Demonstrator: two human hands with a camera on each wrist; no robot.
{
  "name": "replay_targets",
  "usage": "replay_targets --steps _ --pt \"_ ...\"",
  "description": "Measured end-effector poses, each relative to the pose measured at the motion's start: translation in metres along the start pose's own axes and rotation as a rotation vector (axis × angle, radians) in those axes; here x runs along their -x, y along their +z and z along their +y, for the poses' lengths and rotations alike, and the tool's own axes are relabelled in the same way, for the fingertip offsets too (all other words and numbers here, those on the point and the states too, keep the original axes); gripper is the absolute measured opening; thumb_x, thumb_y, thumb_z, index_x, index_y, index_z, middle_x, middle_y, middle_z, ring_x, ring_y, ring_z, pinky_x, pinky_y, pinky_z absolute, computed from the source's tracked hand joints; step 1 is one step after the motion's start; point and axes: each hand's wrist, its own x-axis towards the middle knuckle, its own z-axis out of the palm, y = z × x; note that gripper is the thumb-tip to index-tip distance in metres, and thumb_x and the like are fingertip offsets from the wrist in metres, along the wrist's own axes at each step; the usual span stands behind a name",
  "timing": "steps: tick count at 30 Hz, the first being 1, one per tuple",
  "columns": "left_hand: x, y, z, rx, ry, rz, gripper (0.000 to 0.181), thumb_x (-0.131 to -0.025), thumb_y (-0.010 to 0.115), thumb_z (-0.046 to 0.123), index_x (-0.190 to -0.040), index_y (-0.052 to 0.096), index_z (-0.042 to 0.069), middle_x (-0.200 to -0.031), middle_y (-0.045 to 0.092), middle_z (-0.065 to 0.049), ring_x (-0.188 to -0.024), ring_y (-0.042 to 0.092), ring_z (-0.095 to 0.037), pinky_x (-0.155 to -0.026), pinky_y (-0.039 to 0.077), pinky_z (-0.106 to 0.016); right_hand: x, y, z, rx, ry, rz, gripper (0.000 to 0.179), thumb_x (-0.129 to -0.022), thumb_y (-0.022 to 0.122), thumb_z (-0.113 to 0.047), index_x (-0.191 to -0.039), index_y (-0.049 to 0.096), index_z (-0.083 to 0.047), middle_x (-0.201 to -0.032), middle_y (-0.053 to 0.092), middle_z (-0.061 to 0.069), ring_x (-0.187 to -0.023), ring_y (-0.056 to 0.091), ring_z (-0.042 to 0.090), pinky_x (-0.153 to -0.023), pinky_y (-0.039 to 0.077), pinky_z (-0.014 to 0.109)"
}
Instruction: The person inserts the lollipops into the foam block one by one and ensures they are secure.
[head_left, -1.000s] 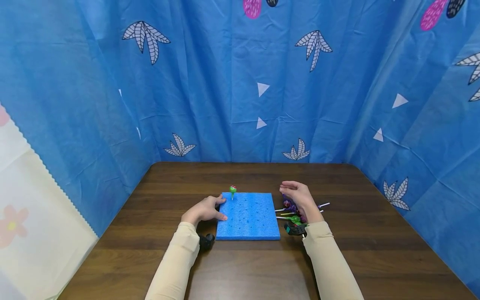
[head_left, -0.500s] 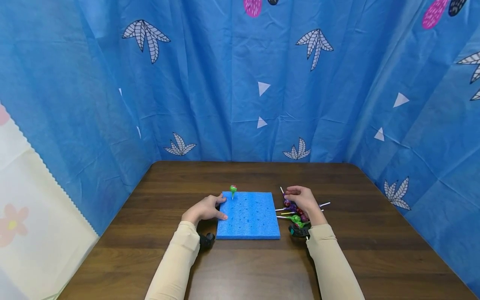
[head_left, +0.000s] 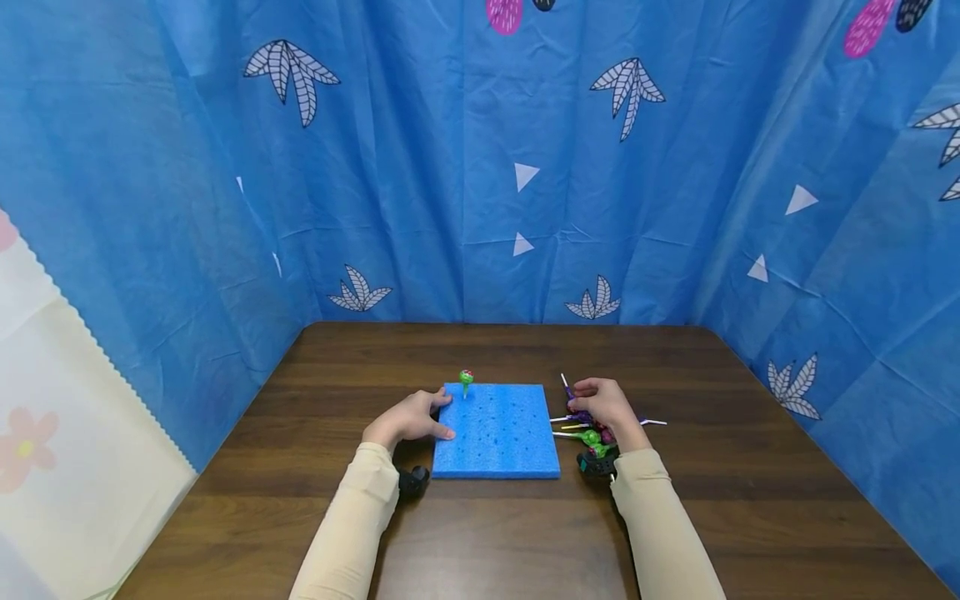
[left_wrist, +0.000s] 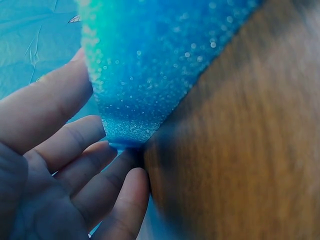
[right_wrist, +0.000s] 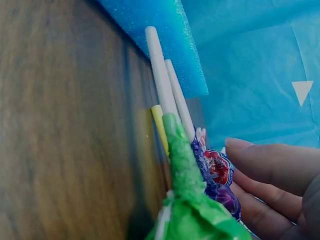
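A blue foam board [head_left: 495, 433] lies flat with small holes in its top. My left hand [head_left: 411, 418] rests along its left edge, thumb at the top face; in the left wrist view the loosely extended fingers [left_wrist: 95, 195] touch the foam's side. One green lollipop [head_left: 466, 378] stands upright near the board's back left corner. Right of the board, my right hand [head_left: 606, 404] reaches into a pile of wrapped lollipops and pinches a purple lollipop [right_wrist: 219, 167] between thumb and fingers. Its far side is hidden behind the others.
Green lollipops [head_left: 591, 437] lie in front of the right hand, their white sticks pointing at the board. A yellow stick [right_wrist: 159, 122] shows beside them. The brown wooden table [head_left: 495, 533] ends at a blue curtain [head_left: 420, 167] behind.
My right hand has lowered onto the lollipop pile, and a white stick at the pile's right has swung slightly toward me. The left hand and the board have stayed put.
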Motion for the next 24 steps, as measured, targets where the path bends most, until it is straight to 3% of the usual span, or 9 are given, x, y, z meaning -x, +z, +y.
replay_targets --steps 14,19,24 --pt "0.0008 -0.0013 0.0009 0.0 0.003 0.004 0.073 -0.087 0.079 0.025 -0.15 0.046 0.008 -0.164 0.03 -0.011 -0.152 0.026 -0.036 -0.12 0.032 -0.054 0.0018 0.0008 -0.0036 0.06 0.009 0.007 0.03 -0.09 0.072 -0.004 -0.117 0.068 0.006 -0.114 0.07 0.024 -0.1 0.067 0.033 -0.093 0.055 0.048" --pt "0.0005 -0.001 0.0004 0.002 0.003 0.005 0.073 -0.086 0.079 0.025 -0.15 0.047 0.008 -0.164 0.03 -0.01 -0.152 0.026 -0.036 -0.119 0.033 -0.054 0.0034 0.0012 -0.0045 0.037 0.021 0.032 0.027 -0.091 0.072 -0.006 -0.115 0.07 0.004 -0.111 0.071 0.023 -0.098 0.067 0.031 -0.094 0.054 0.049" --pt "0.0009 -0.0015 0.0004 0.005 -0.002 0.003 0.074 -0.086 0.08 0.026 -0.15 0.047 0.009 -0.164 0.03 -0.01 -0.152 0.026 -0.036 -0.119 0.033 -0.054 0.0025 -0.0003 -0.0045 -0.053 0.046 0.033 0.026 -0.093 0.07 -0.008 -0.116 0.07 0.002 -0.108 0.074 0.02 -0.099 0.068 0.03 -0.098 0.052 0.051"
